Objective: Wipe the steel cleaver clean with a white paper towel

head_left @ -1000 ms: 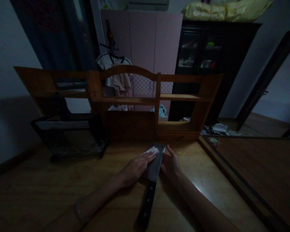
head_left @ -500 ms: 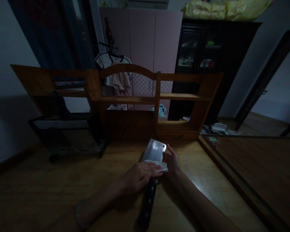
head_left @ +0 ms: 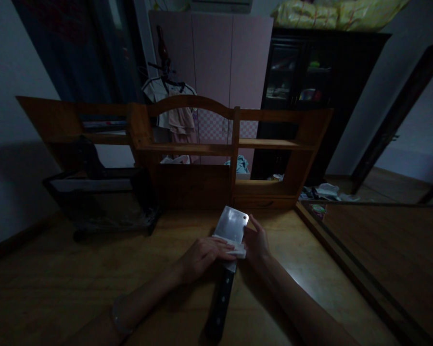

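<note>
A cleaver (head_left: 234, 220) with a broad shiny blade and a black riveted handle points away from me, its handle towards the front edge of the view. My left hand (head_left: 204, 257) lies across the lower blade, its fingers pressing a folded white tissue (head_left: 238, 248) onto the steel. On the other side, my right hand (head_left: 258, 244) steadies the blade by its right edge, thumb up near the hole in the corner. The fingers of that hand are partly hidden behind the blade.
Beneath my hands is a wooden desktop (head_left: 130, 283). A wooden shelf unit (head_left: 187, 150) runs along its back. To the left stands a black-framed, box-like item (head_left: 104, 202). A raised wooden edge (head_left: 332, 254) borders the right side.
My left hand and the tissue have shifted slightly to the left across the blade. The cleaver and my right hand stay nearly where they were.
</note>
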Tool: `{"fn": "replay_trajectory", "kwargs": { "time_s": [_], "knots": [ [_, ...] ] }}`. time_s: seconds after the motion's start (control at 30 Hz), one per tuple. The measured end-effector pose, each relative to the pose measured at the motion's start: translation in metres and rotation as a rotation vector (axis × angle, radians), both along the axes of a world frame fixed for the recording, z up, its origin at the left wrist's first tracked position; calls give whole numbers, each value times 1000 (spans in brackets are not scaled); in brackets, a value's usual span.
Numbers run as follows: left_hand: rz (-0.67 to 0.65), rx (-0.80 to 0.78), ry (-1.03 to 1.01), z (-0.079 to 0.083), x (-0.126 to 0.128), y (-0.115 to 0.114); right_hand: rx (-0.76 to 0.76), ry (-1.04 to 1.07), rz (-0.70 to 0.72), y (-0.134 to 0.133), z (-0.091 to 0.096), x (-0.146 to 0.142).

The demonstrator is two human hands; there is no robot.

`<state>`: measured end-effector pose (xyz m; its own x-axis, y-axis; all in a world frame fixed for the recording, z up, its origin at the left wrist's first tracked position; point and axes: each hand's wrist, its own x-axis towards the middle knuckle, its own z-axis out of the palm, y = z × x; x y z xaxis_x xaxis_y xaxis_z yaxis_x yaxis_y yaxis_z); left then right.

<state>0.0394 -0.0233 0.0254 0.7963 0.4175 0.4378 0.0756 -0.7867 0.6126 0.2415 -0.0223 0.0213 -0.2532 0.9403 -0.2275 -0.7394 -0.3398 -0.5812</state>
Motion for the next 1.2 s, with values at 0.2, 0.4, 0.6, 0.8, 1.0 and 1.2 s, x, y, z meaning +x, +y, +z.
{"fn": "replay_trajectory", "kwargs": {
  "time_s": [0.2, 0.4, 0.6, 0.8, 1.0, 1.2],
  "knots": [
    [71, 4, -36, -4, -6, 9, -7, 54, -60, -1, 3, -1],
    [148, 63, -33, -5, -9, 13, -9, 35, -92, -1, 4, -1],
    [214, 74, -54, -4, -9, 14, -9, 47, -84, -1, 3, -1],
    [358, -92, -117, -2, -5, 7, 20, 68, -85, -4, 4, -1],
    [494, -204, -324, -6, -3, 11, 15, 80, -83, -4, 4, 0],
    [655, -186, -386, -14, 0, 26, 44, 83, -76, -3, 3, 0]
  ]
}}
